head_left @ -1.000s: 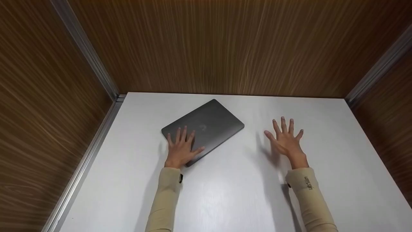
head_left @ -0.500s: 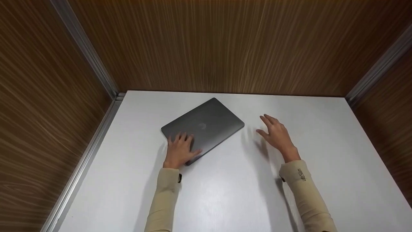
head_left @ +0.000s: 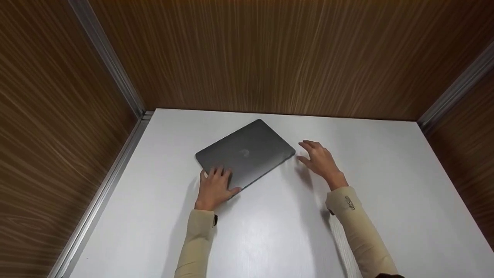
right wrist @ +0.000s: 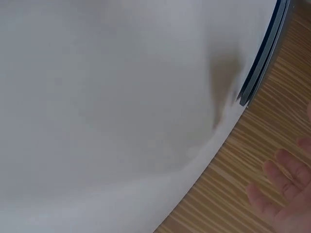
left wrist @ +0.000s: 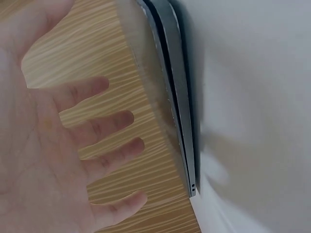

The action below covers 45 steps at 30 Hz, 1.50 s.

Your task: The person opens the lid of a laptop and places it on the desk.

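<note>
1. From my head view, the grey laptop (head_left: pixel 254 141) lies lid-down-flat on the white counter (head_left: pixel 262 239), turned at a slant, one corner pointing toward the wooden panel (head_left: pixel 247 54) at the back.
2. My left hand (head_left: pixel 214 189) is at the laptop's near left short side, fingers reaching in over the lid and thumb at the near corner. The fingers are spread and hold nothing; my left wrist view shows their tips apart from the laptop's edge.
3. My right hand (head_left: pixel 321 160) is just beside the laptop's right corner, holding nothing. Its fingers bend slightly, with the thumb set apart from them; my right wrist view shows a gap between fingers and laptop.
4. So I have the laptop between the two hands: the left one overlapping it from above, the right one just off its corner.
</note>
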### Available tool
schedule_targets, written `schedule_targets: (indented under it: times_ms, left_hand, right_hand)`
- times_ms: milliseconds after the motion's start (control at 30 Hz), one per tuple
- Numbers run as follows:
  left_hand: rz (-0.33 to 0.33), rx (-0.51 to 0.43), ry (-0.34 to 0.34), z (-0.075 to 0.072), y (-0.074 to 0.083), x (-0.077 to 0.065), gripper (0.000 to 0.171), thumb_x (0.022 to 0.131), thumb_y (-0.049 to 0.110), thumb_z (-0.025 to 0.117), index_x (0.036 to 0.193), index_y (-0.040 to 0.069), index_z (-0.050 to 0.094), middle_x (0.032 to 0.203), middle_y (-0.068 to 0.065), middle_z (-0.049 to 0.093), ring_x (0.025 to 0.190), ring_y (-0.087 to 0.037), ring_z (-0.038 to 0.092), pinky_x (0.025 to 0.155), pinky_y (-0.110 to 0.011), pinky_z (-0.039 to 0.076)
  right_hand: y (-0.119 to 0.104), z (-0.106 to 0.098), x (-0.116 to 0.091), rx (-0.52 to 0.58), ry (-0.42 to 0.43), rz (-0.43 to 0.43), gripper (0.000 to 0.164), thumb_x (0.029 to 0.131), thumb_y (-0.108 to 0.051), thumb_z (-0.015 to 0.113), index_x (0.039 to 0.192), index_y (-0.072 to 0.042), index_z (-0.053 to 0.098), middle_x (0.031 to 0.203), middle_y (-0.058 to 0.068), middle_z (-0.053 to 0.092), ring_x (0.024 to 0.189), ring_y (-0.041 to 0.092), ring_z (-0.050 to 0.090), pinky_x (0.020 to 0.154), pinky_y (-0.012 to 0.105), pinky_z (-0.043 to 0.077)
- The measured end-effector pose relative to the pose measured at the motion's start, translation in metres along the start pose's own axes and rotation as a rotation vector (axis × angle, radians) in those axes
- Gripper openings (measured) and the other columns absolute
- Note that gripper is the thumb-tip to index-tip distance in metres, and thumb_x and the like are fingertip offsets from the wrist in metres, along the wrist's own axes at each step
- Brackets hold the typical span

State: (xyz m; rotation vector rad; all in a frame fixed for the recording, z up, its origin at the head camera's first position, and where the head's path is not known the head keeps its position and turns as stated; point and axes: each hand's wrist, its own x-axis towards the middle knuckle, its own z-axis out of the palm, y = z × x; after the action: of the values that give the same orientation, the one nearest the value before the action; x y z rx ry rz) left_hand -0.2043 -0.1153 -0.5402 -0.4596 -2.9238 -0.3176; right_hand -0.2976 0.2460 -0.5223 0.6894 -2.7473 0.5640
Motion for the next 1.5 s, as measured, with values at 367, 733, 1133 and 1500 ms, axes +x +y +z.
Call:
schedule_targets:
  times_ms: [367,733,1133,1500]
  left_hand:
    - [-0.015,-0.004,-0.037,0.003,0.002,-0.012,0.07,0.088,0.06,0.07,0.137,0.01,0.06,0.138,-0.021,0.056,0.128,-0.042,0.05,0.101,-0.07,0.036]
    - [-0.024,-0.027,-0.052,0.004,0.006,-0.015,0.073,0.088,0.058,0.07,0.142,0.011,0.057,0.143,-0.022,0.051,0.133,-0.043,0.046,0.103,-0.071,0.033]
    - [-0.06,-0.034,-0.075,0.007,0.006,-0.022,0.075,0.085,0.056,0.073,0.142,0.01,0.058,0.145,-0.023,0.05,0.133,-0.047,0.044,0.103,-0.071,0.033]
    - [-0.082,-0.05,-0.071,0.009,0.005,-0.025,0.075,0.083,0.054,0.076,0.141,0.009,0.059,0.145,-0.024,0.05,0.132,-0.05,0.044,0.102,-0.071,0.034]
  right_hand:
    - [-0.007,0.014,0.016,0.008,-0.053,-0.027,0.045,0.089,-0.007,0.076,0.129,0.007,0.063,0.13,0.028,0.061,0.118,0.046,0.058,0.094,0.059,0.049]
    - [-0.014,0.027,0.028,0.038,-0.052,-0.059,0.044,0.085,-0.006,0.08,0.121,0.012,0.063,0.128,0.031,0.06,0.117,0.047,0.058,0.096,0.057,0.049]
    - [-0.019,0.042,0.028,0.082,-0.193,0.018,0.053,0.088,-0.011,0.077,0.134,0.006,0.059,0.142,0.03,0.05,0.134,0.048,0.044,0.105,0.063,0.04]
    - [-0.021,0.05,0.032,0.08,-0.242,-0.009,0.059,0.087,-0.012,0.076,0.14,0.004,0.055,0.147,0.034,0.043,0.135,0.055,0.039,0.103,0.07,0.038]
